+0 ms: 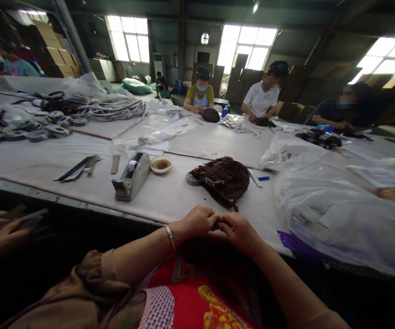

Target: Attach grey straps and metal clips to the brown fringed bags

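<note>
My left hand and my right hand meet at the near edge of the table, fingers bent and pressed together. Something dark hangs just below them, in shadow; what the fingertips pinch is too small to make out. Just beyond them a dark brown fringed bag with metal eyelets lies on the white table. A roll of grey tape sticks out at its left side. A silver bracelet circles my left wrist.
Left of the bag stand a grey tape dispenser and a small round dish. Dark strips lie farther left. Clear plastic bags cover the right side. Another person's hands hold strips at far left. Several people work across the table.
</note>
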The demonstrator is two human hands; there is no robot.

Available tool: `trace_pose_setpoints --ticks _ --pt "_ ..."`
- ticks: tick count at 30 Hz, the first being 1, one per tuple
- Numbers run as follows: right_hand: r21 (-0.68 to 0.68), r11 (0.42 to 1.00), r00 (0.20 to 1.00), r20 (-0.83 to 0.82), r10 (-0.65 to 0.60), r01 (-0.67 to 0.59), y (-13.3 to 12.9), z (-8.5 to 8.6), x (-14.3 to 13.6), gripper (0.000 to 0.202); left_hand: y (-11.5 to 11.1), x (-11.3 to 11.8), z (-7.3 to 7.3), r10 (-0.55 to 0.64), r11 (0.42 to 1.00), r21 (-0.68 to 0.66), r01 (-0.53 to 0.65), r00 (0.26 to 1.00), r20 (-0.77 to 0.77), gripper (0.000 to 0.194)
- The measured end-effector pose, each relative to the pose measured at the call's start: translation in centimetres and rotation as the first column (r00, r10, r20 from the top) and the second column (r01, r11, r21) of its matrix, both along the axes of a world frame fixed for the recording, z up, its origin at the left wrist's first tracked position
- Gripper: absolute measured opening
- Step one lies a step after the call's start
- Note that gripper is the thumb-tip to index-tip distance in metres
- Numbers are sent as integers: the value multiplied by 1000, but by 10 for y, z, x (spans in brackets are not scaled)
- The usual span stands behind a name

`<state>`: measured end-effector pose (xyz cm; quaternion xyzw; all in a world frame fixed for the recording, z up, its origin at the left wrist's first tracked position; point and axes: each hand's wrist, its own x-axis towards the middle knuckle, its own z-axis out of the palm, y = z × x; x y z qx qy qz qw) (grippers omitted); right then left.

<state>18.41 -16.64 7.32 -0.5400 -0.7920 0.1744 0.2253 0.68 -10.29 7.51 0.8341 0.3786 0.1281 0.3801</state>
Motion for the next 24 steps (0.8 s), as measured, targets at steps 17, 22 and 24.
trace_pose_setpoints --ticks 17,22,24 --pt "238 971 982 -187 26 20 18 -29 24 17 11 21 3 23 991 136 -5 991 -132 38" --pt "151 929 882 -395 -256 337 17 -43 43 20 24 27 6 85 967 254 -31 976 -202 41" --pt "35 925 846 -418 -331 379 16 -47 46 24 28 31 7 120 959 279 -45 959 -258 41"
